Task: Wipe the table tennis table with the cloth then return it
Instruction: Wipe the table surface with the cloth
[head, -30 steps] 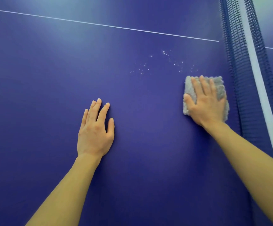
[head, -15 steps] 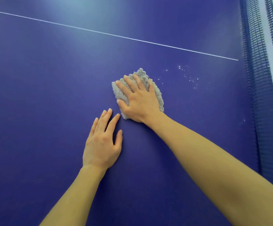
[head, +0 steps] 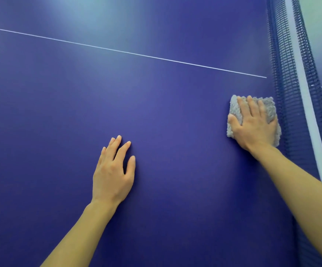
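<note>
The blue table tennis table [head: 156, 112] fills the view. A fluffy grey cloth [head: 268, 106] lies flat on it at the right, close against the net. My right hand [head: 254, 124] presses down on the cloth with fingers spread over it, covering most of it. My left hand [head: 114, 170] rests flat on the bare table surface at the centre, fingers slightly apart and holding nothing.
The blue net [head: 287, 93] with its white top band [head: 308, 105] runs down the right side, just beside the cloth. A thin white centre line [head: 127, 52] crosses the table farther away. Past the net lies the table's other half.
My right hand has slid the cloth from the middle of the table back to the right, up to the net. The small white specks seen earlier no longer show. My left hand stays planted.
</note>
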